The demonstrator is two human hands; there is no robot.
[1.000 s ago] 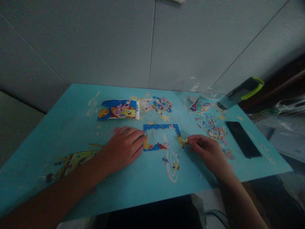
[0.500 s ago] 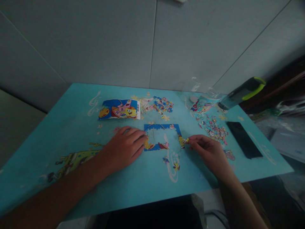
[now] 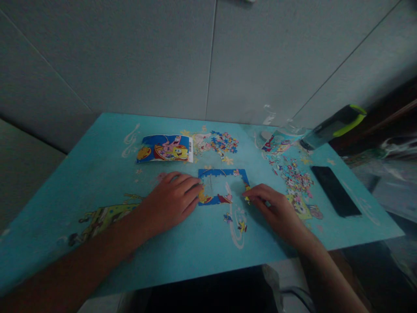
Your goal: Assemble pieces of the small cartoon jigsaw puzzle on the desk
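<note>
A partly joined jigsaw border point(image 3: 215, 173), mostly blue, lies on the turquoise cartoon-printed table point(image 3: 169, 261). My left hand point(image 3: 174, 198) rests flat with fingers spread, its fingertips at the border's left side. At the right side, my right hand point(image 3: 272, 203) pinches a small yellowish puzzle piece point(image 3: 247, 200) between thumb and fingers. That hand partly covers the border's right column, so whether the piece touches it is hidden. Below the border lie a loose blue piece point(image 3: 227, 217) and a yellow piece point(image 3: 242, 226).
Behind the border are a picture sheet point(image 3: 165, 148) and a pile of blue-and-pink pieces point(image 3: 224, 142). To the right lie mixed pieces point(image 3: 295, 176) and a black phone point(image 3: 335, 191). A clear plastic container point(image 3: 283, 139) and a dark bottle with green strap point(image 3: 330, 127) stand at the back right.
My right hand has moved left and slightly down, bringing the piece from beside the border's right column to its lower end. My left hand stays in place.
</note>
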